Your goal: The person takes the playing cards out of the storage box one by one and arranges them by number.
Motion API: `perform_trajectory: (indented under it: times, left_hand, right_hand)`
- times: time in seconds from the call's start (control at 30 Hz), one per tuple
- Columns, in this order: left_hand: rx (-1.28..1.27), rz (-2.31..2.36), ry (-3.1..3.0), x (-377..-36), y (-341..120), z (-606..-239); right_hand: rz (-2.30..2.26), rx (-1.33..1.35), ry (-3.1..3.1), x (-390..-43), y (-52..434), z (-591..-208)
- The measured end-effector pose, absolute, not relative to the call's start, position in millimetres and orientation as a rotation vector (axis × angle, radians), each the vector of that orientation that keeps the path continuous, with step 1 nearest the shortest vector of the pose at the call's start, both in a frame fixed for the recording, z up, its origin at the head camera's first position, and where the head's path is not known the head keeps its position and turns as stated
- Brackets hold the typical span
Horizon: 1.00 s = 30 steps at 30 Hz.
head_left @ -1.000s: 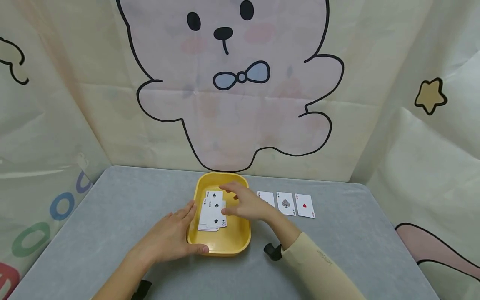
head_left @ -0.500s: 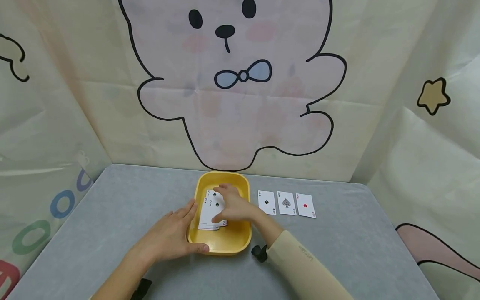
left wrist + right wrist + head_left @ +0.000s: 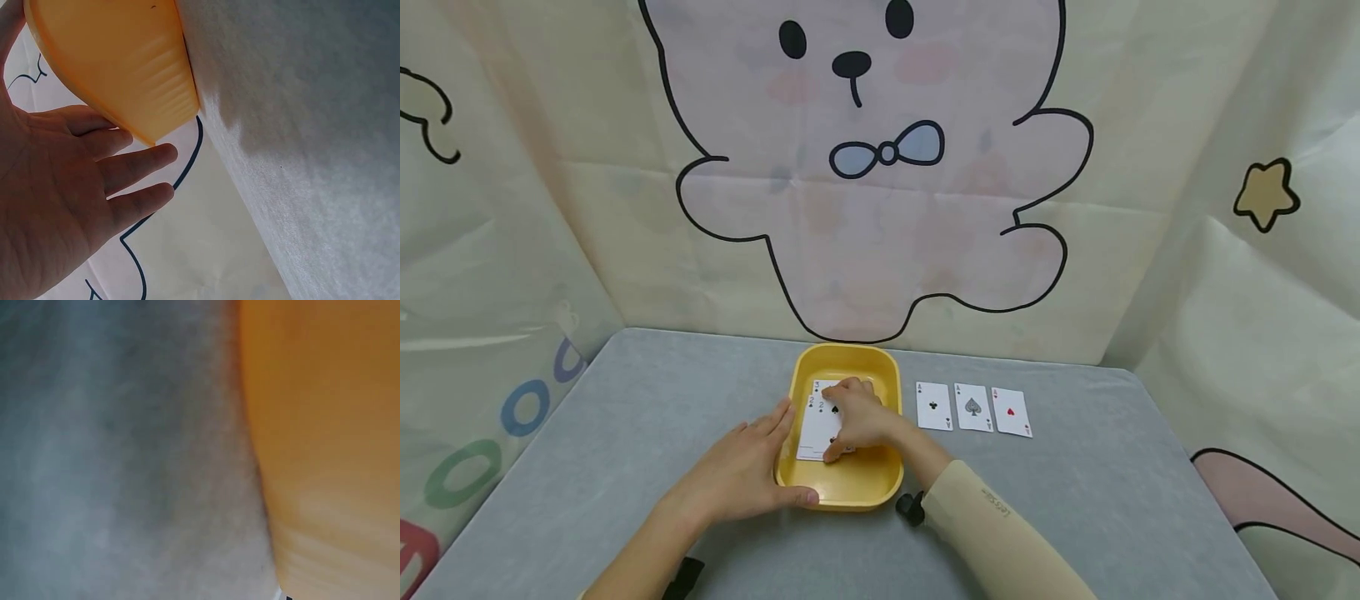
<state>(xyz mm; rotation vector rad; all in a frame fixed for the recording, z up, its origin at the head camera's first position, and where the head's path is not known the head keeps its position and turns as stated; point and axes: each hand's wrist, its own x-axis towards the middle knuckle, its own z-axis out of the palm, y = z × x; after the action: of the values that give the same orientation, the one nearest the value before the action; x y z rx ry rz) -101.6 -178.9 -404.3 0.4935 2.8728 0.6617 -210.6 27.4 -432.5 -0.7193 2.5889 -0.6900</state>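
Note:
A yellow tray (image 3: 842, 492) stands on the table with a loose, overlapping pile of playing cards (image 3: 811, 437) inside, a 2 of spades among the upper ones. My left hand (image 3: 737, 475) rests against the tray's left side, thumb on the near rim. In the left wrist view its fingers (image 3: 134, 172) lie nearly straight along the outside wall. Reaching over the right rim, my right hand (image 3: 863, 419) has curled fingers and thumb at opposite ends of a card on the pile. The hand covers much of that card, and the right wrist view shows only blurred tray wall (image 3: 331, 456) and cloth.
To the right of the tray three aces lie face up in a row: the ace of clubs (image 3: 933, 417), the ace of spades (image 3: 973, 419) and the ace of hearts (image 3: 1011, 421). A grey cloth covers the table (image 3: 1075, 500). Behind hangs a backdrop (image 3: 880, 250) with a cartoon bear.
My right hand has moved left and down over the pile, and its fingers have come down around a card. The ace of clubs is fully uncovered. My left hand stays on the tray.

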Motion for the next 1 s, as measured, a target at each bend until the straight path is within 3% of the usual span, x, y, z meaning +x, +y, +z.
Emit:
perform_trajectory:
  times: [1.0]
  left_hand:
    - [0.517,0.655,2.886,-100.5,-180.6,-405.9]
  right_hand:
    - [-0.619,-0.708,2.588,-206.5,23.0,-430.3]
